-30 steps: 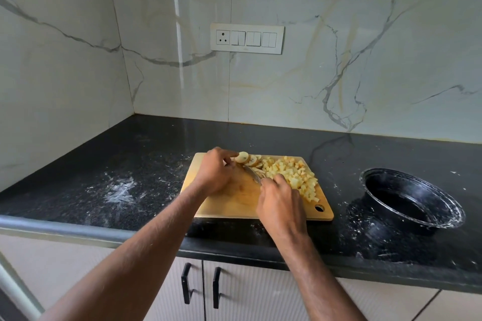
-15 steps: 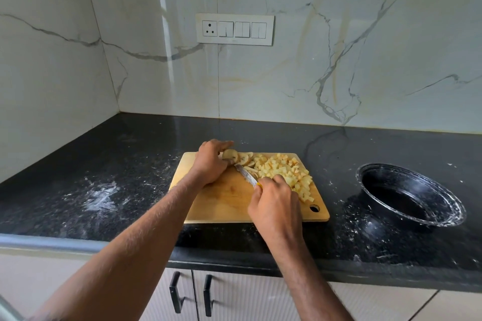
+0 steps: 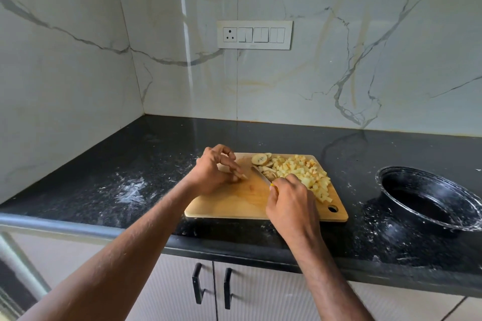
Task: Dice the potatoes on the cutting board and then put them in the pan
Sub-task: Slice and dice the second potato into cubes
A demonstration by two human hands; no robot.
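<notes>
Now the left hand point(image 3: 216, 172) hovers low over the wooden cutting board point(image 3: 234, 203), fingers curled and pinching a small pale potato piece point(image 3: 241, 177) at their tips; the right hand point(image 3: 290, 206) is clamped on the handle of a knife point(image 3: 260, 176), whose blade slants up-left across the board between the hands; a few round potato slices point(image 3: 260, 159) lie at the far edge, touching a heap of diced potatoes point(image 3: 305, 174) on the board's right half; the black pan point(image 3: 427, 200) sits well apart on the flour-dusted black counter point(image 3: 125, 185), to the right; two cabinet handles point(image 3: 211, 283) show below.
</notes>
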